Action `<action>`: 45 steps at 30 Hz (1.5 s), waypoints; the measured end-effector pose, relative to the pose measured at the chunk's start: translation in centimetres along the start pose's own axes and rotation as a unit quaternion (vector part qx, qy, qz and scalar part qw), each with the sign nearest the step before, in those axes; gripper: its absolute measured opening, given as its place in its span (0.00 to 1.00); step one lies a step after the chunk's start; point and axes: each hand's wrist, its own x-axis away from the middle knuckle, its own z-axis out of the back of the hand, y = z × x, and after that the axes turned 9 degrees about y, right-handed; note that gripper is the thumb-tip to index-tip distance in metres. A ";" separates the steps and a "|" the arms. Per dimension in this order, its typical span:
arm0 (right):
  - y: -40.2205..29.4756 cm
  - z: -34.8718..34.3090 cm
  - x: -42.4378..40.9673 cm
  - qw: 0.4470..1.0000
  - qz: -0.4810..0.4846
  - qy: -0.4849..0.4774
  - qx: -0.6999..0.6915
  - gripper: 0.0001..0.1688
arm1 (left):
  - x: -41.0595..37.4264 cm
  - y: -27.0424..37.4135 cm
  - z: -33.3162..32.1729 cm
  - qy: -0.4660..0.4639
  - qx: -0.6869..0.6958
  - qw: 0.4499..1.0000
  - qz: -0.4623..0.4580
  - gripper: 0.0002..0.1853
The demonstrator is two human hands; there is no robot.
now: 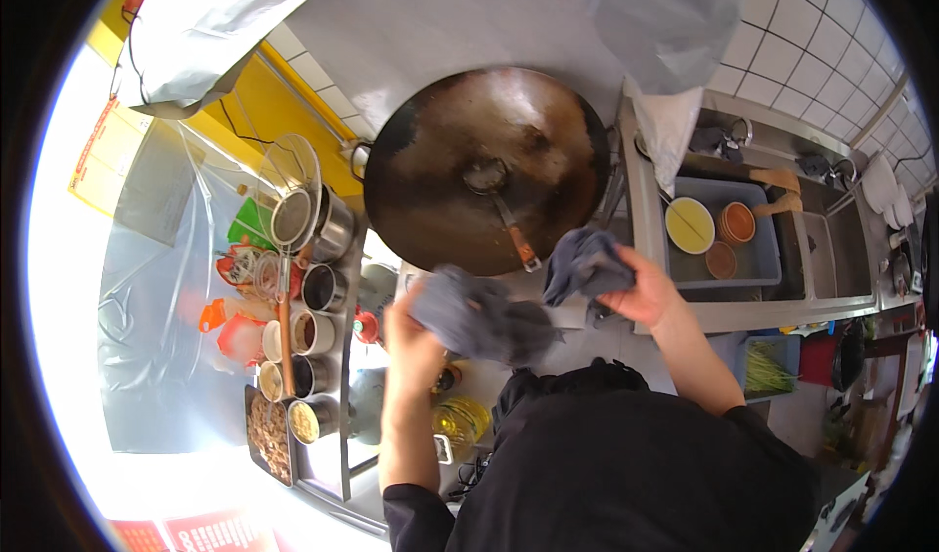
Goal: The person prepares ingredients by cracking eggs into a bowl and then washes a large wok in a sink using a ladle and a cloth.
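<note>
My left hand grips a grey cloth, blurred and hanging out to the right of the fingers. In my right hand is a second, darker grey cloth, bunched up near the wok's lower right rim. The large wok stands before me, its inside browned and dark. A ladle rests in it, bowl at the middle and wooden handle end over the near rim. Both cloths are on my side of the wok; whether the two join behind the blur I cannot tell.
On the left shelf stand metal seasoning pots, a wooden-handled strainer and a tray of brown food. To the right, a sink counter holds a grey basin with bowls. An oil jug sits low at left.
</note>
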 end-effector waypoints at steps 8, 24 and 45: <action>-6.7 -3.6 -8.4 0.489 0.629 0.355 0.489 0.17 | -18.8 -2.0 11.2 0.337 -0.339 0.843 -0.245 0.18; -15.8 -1.7 -16.2 0.356 0.279 0.446 0.772 0.35 | -38.7 -16.1 14.4 0.031 -0.156 0.971 0.177 0.28; -10.8 6.6 12.7 0.565 0.348 0.499 0.557 0.19 | -21.3 -3.8 1.9 -0.088 -0.197 0.973 0.079 0.20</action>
